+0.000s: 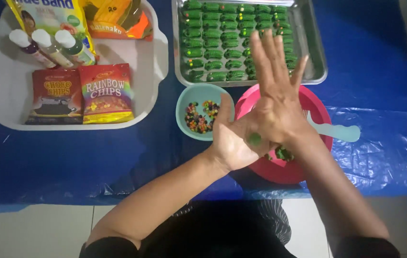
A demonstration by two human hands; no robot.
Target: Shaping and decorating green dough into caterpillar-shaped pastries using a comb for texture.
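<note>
My left hand [232,141] lies palm up over the edge of a pink bowl [318,112], with a small piece of green dough [254,139] on the palm. My right hand [277,95] is laid flat across it, fingers spread, pressing on the dough. More green dough [283,154] shows in the bowl under my wrists. Behind the bowl a metal tray [313,57] holds several rows of shaped green pieces [218,36].
A small teal bowl [187,95] of coloured chips stands left of the pink bowl. A light blue fork [337,130] rests on the pink bowl. A white tray [3,95] at the left holds packets and three small bottles [50,48]. A blue plastic sheet [380,124] covers the table.
</note>
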